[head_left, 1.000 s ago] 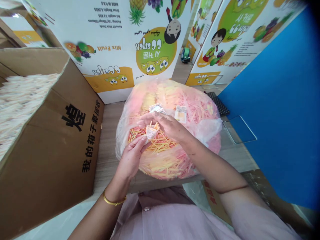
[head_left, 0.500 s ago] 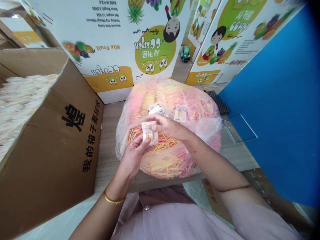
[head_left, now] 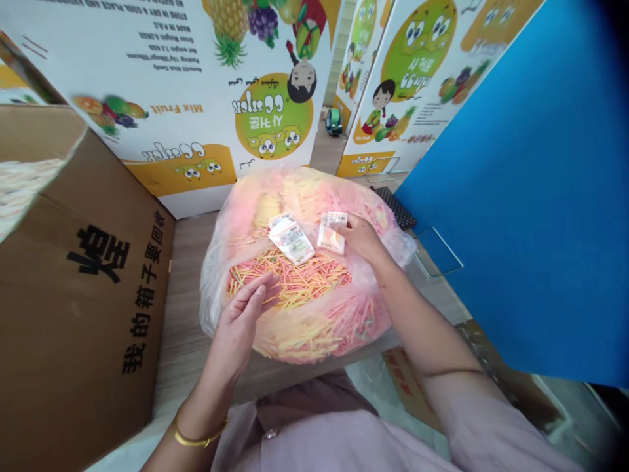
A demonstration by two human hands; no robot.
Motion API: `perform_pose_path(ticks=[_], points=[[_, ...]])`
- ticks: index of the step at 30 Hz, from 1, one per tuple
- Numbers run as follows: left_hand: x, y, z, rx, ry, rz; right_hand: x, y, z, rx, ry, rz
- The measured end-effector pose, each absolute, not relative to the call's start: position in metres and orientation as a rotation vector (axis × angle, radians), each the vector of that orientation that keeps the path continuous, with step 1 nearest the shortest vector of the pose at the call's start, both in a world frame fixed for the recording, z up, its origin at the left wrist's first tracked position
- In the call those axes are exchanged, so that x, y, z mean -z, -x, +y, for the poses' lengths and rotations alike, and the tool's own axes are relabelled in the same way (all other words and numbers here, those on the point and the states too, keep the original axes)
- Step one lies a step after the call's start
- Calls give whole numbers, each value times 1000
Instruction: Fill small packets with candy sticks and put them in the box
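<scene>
A large clear plastic bag (head_left: 211,288) of thin pink, yellow and orange candy sticks (head_left: 304,282) lies before me, its mouth showing the loose sticks. My right hand (head_left: 362,237) pinches a small printed candy packet (head_left: 331,239) at the right of the bag's top; whether another packet lies under it is hard to tell. Other candy packets (head_left: 293,241) overlap on the bag just left of it. Over the left part of the sticks hovers my left hand (head_left: 240,314), fingers stretched out and holding nothing.
On the left stands an open brown carton (head_left: 113,314) with pale packets inside. Printed white cartons (head_left: 171,72) line the back, with a green tape roll (head_left: 333,122) between them. A blue panel (head_left: 496,196) with a wire handle (head_left: 439,252) rises on the right.
The packet that both hands held over the sticks has gone right with my right hand. My left hand has let go and drawn back down and left. The camera view has shifted.
</scene>
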State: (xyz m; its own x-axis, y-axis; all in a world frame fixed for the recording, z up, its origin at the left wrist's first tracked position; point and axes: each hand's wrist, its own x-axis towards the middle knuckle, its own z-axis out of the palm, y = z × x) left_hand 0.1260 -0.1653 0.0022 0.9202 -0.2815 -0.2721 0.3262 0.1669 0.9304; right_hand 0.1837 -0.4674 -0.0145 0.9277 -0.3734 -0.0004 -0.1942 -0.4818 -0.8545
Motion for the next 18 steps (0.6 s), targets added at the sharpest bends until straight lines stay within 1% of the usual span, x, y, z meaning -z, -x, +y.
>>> perform_pose_path(ticks=[3,7,9,13,18], points=[[1,-124,-165,417,-1377,-1,25,-193,-470,209,2208,507],[1,-121,-160,379,-1453,-29,18,-190,-455,537,2567,609],[0,-120,-158,358,-1476,-24,9,-185,-441,589,2682,522],[-1,-119,-156,338,-1491,0,-1,-188,-407,401,2834,251],[4,-119,-152,336,-1490,-17,7,-206,-393,132,2823,275]])
